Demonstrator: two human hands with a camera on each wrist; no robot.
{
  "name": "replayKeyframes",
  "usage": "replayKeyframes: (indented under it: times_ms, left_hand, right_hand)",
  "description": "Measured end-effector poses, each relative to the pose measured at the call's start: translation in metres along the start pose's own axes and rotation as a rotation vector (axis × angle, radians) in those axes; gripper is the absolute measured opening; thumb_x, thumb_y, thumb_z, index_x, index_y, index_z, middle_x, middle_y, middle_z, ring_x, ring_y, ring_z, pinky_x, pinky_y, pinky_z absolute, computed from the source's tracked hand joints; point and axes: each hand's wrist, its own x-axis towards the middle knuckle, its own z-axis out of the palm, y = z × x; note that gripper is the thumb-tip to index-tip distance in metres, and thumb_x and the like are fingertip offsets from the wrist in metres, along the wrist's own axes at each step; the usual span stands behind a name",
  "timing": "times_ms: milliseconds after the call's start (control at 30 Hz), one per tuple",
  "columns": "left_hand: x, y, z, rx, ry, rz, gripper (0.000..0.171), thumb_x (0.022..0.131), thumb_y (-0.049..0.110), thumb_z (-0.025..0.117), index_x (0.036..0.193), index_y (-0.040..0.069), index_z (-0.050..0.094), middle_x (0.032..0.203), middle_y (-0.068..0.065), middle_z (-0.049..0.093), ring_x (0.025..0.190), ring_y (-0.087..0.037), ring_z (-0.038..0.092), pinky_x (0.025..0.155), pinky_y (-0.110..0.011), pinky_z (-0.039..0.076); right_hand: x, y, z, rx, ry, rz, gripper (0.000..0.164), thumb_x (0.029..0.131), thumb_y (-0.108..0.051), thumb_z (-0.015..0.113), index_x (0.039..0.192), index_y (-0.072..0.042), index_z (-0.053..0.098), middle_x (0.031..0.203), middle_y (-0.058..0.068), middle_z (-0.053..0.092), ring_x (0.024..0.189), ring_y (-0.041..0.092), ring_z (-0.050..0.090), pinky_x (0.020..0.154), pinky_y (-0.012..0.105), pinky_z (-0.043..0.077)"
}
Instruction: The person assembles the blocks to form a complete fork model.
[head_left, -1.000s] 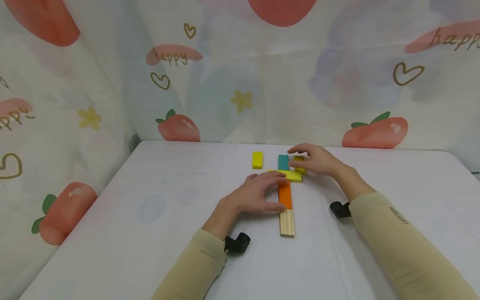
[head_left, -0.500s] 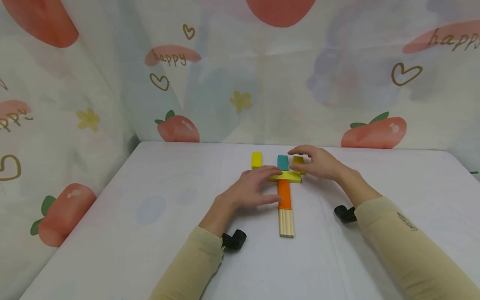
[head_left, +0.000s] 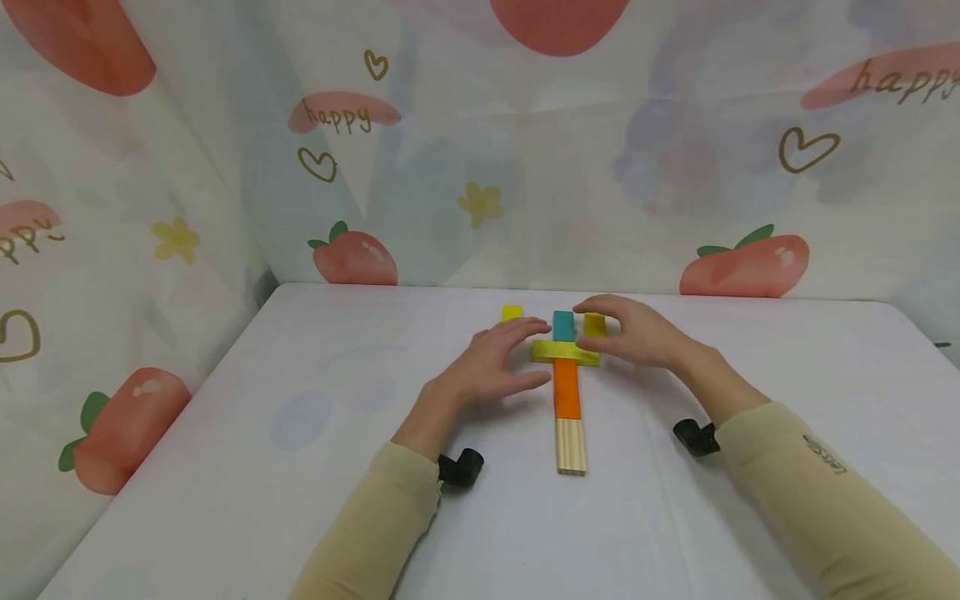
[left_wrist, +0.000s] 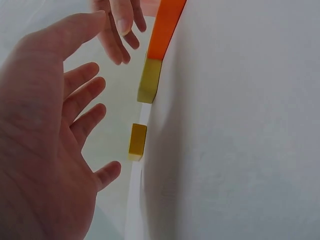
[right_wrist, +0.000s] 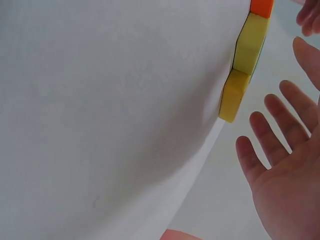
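Note:
Flat on the white table, a row of toy blocks runs away from me: a striped plain-wood piece (head_left: 571,447), an orange block (head_left: 567,389), a lime-yellow block (head_left: 546,351) lying crosswise, and a teal block (head_left: 564,326). Left of this row hovers my left hand (head_left: 491,367), its fingers spread and holding nothing. A yellow block (head_left: 512,312) behind it is partly hidden. My right hand (head_left: 641,333) is at the right of the teal block, fingers loosely extended. It partly covers another yellow block (head_left: 595,323); in the right wrist view that yellow block (right_wrist: 234,95) stands apart from the fingers.
Patterned cloth (head_left: 427,167) hangs behind the table (head_left: 247,500) and along its left side. The table's far edge lies just beyond the blocks. A black wrist camera (head_left: 461,468) sits at the left cuff, and another camera (head_left: 696,437) at the right one.
My left hand has drawn back leftward from over the lime-yellow and orange blocks, uncovering them and now overlapping the left yellow block. My right hand has stayed almost in place.

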Motion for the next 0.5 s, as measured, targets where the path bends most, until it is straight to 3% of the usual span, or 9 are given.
replayKeyframes:
  times_ms: [267, 500]
  left_hand:
    - [0.005, -0.007, -0.005, 0.006, 0.035, -0.006, 0.064, 0.094, 0.042, 0.069, 0.150, 0.019, 0.048, 0.155, 0.003, 0.042, 0.139, -0.018, 0.038, 0.118, -0.048, 0.022]
    - [0.007, -0.013, -0.008, 0.051, 0.035, -0.047, 0.064, 0.095, 0.043, 0.067, 0.151, 0.021, 0.047, 0.158, 0.003, 0.039, 0.145, -0.017, 0.031, 0.118, -0.049, 0.023]
  right_hand:
    - [-0.004, -0.007, 0.005, -0.025, -0.010, 0.001, 0.061, 0.093, -0.035, 0.074, 0.142, -0.005, 0.056, 0.149, 0.021, 0.047, 0.138, 0.042, 0.038, 0.110, 0.066, 0.030]
    - [-0.006, -0.010, 0.008, -0.046, -0.007, -0.019, 0.061, 0.091, -0.033, 0.076, 0.141, -0.004, 0.057, 0.147, 0.021, 0.049, 0.135, 0.041, 0.042, 0.109, 0.065, 0.033]
